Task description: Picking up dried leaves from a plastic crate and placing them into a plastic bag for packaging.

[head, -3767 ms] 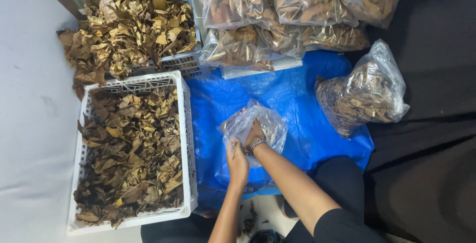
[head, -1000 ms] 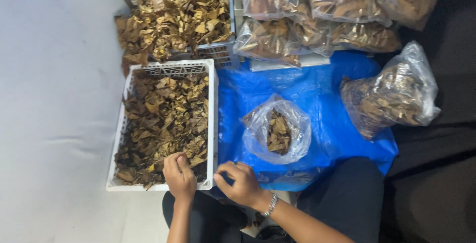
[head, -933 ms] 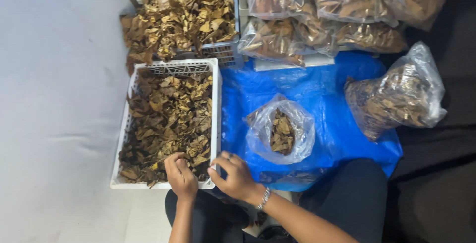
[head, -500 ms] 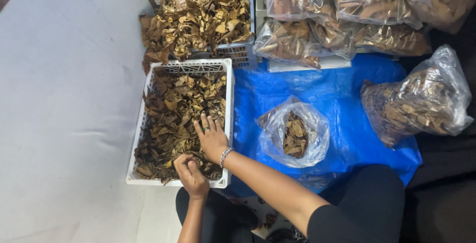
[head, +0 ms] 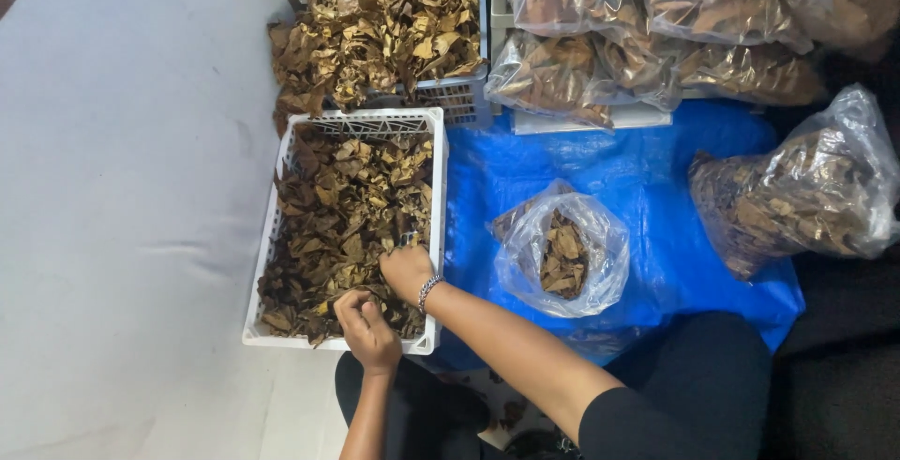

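A person seated on the floor works both hands in a white slatted plastic crate (head: 272, 235) filled with dry, crumpled brown leaves (head: 342, 221). The left hand (head: 367, 325) rests at the crate's near edge, its fingers curled inward over the leaves; whether it actually has any leaf pinched cannot be told from this angle. The right hand (head: 407, 271), wearing a beaded bracelet (head: 428, 288) at the wrist, lies just beyond it near the crate's right wall, fingers bent down into the leaf pile and apparently closed on some of it.

Just right of the crate, a crinkled blue plastic sheet (head: 647, 179) covers the floor. On it stands an open clear plastic bag (head: 562, 252), partly filled with the same brown leaves, its mouth facing up. A larger, full clear bag of leaves (head: 797, 197) lies at the sheet's right edge. Behind the white crate, a second pale plastic crate (head: 459, 94) is heaped with lighter, golden-brown leaves (head: 375, 24). Several more stuffed clear bags (head: 656, 19) are stacked along the top, beyond the sheet. A plain pale grey floor (head: 122, 188) stretches to the left of the crates.
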